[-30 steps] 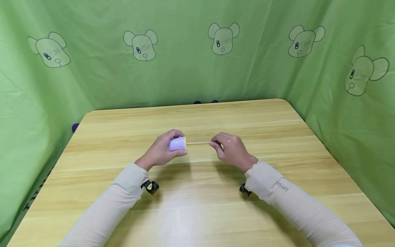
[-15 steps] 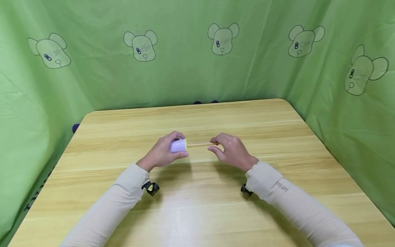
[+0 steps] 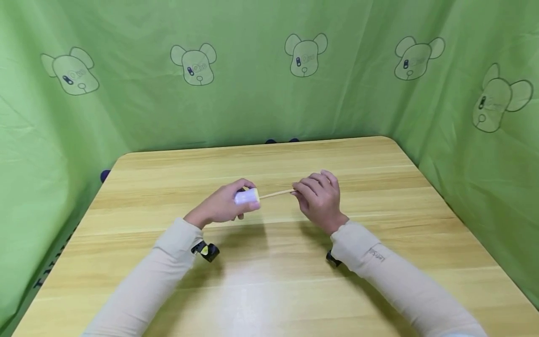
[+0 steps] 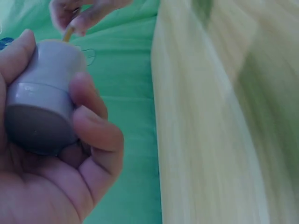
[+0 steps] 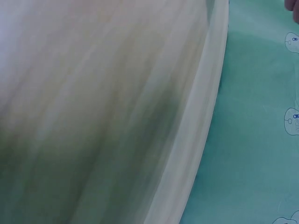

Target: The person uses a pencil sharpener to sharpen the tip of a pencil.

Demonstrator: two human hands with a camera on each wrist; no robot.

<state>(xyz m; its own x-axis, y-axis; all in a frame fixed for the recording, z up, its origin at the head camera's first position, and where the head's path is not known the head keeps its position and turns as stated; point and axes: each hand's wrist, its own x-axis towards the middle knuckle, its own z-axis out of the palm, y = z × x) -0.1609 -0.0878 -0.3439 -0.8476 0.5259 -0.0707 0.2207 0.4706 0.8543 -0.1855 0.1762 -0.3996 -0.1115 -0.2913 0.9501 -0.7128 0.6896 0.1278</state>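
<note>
A lavender, cup-shaped pencil sharpener [image 3: 245, 197] with a pale yellow rim lies sideways in my left hand [image 3: 219, 204], above the table. The left wrist view shows fingers and thumb curled round the sharpener [image 4: 44, 88], its dark base towards the camera. A thin yellow pencil [image 3: 276, 194] runs from the middle of the rim to the right. My right hand [image 3: 319, 200] pinches the pencil's outer end, which the fingertips hide. Only a sliver of fingers [image 5: 293, 7] appears in the right wrist view's top corner.
The wood-grain table [image 3: 269, 276] stretches below both hands. Green curtains [image 3: 252, 107] with bear-head drawings hang behind the table and along its sides. A black wrist camera [image 3: 206, 251] hangs under the left cuff.
My right hand loosened its pinch on the pencil, then rolled over and pinched it again with the knuckles turned up. The sharpener and pencil now tilt slightly upward to the right.
</note>
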